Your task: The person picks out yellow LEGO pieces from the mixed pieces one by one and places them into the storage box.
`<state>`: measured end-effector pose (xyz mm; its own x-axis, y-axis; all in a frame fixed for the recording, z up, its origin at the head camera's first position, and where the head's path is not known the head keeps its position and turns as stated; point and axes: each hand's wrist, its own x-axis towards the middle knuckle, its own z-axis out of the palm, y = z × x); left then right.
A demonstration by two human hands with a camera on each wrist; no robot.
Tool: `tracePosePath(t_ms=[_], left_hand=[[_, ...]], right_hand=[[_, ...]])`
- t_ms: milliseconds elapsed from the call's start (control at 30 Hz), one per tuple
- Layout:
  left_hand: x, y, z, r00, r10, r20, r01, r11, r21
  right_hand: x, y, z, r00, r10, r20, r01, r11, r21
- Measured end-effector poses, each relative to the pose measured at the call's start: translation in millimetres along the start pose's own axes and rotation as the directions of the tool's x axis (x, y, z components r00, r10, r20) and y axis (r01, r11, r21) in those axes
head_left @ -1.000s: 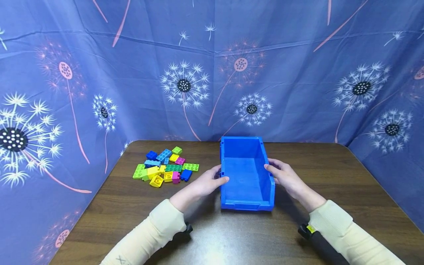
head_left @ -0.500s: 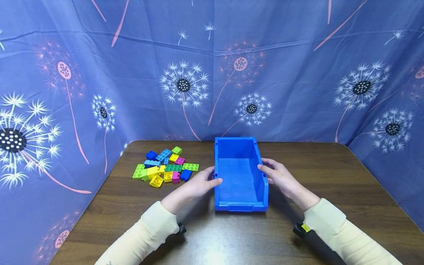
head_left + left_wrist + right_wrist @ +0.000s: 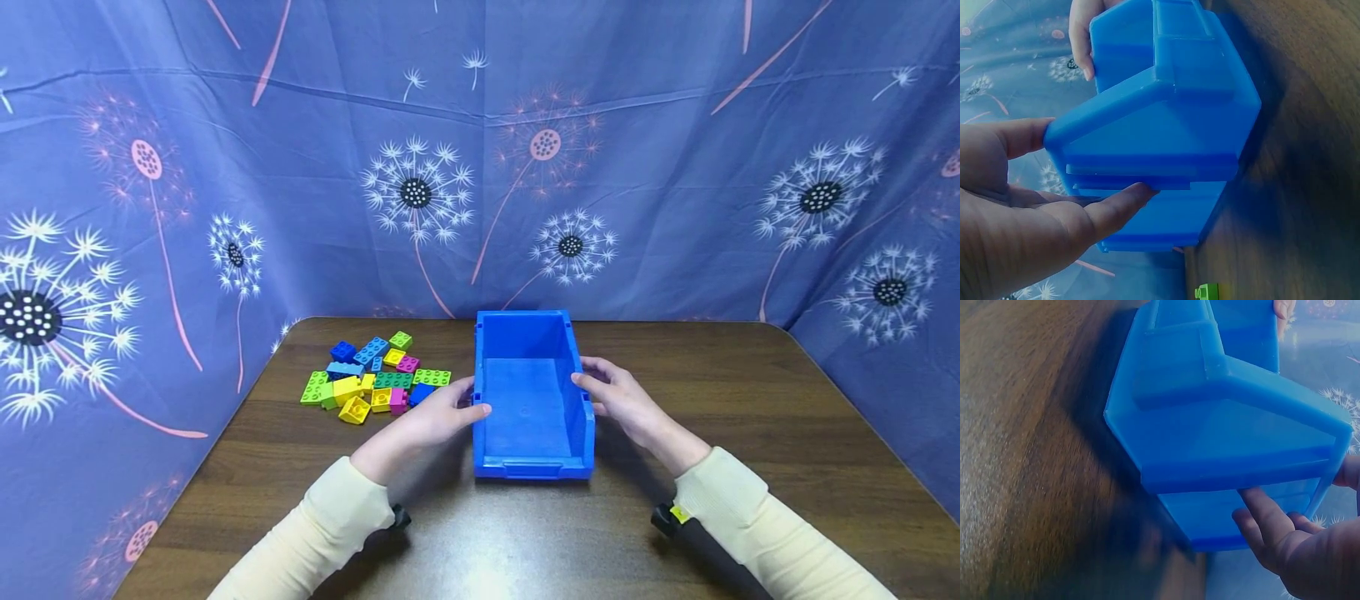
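Observation:
An empty blue plastic storage bin (image 3: 525, 408), its low front toward me, is at the middle of the table. My left hand (image 3: 435, 417) grips its left wall, thumb over the rim and fingers against the outside, as the left wrist view also shows on the bin's side (image 3: 1147, 131). On the opposite wall my right hand (image 3: 630, 404) holds it the same way. In the right wrist view, the fingers (image 3: 1266, 515) press under a ledge on the outer wall (image 3: 1241, 437). Left of the bin lies a loose group of toy building bricks (image 3: 393, 380).
The brown wooden table (image 3: 750, 400) carries the bin and the bricks. Behind it hangs a blue dandelion-print cloth (image 3: 645, 167), which also covers both sides. One green brick (image 3: 1209, 292) shows low in the left wrist view, near the bin.
Both hands have moved the blue bin left, closer to the bricks, keeping their hold on its two walls. The left hand now overlaps the dark blue brick in the head view.

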<state>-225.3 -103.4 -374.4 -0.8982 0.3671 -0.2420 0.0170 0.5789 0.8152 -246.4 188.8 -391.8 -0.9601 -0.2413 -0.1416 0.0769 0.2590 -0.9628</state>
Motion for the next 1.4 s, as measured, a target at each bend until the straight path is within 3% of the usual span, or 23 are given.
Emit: tracePosePath(t_ms=[267,567,767,1167,1400], left_hand=[[-3.7,-1.0,-6.6,1.0,0.005,0.005,-0.005,1.0,0.01],[-8.8,-6.7,-8.7,1.0,-0.015,-0.002,0.015,0.999,-0.043],[-9.8,-6.5,-7.6,1.0,-0.021,-0.012,0.02,0.998,-0.057],[-11.9,-6.2,-6.6,0.998,-0.054,-0.027,0.051,0.995,-0.082],[-9.6,-6.1,-7.1,0.999,-0.029,-0.026,0.027,0.996,-0.091]], right_hand=[[2.8,1.2,4.2,1.0,-0.007,0.012,0.007,1.0,0.01],[5.6,-0.1,8.7,1.0,-0.009,0.02,0.008,0.999,0.038],[10.5,-5.3,4.2,0.999,0.023,0.046,-0.023,1.0,0.002],[59.1,-27.9,-10.9,0.989,0.109,0.097,-0.106,0.994,-0.039],[89.2,-40.9,-14.3,0.984,0.152,0.094,-0.147,0.988,-0.057]])
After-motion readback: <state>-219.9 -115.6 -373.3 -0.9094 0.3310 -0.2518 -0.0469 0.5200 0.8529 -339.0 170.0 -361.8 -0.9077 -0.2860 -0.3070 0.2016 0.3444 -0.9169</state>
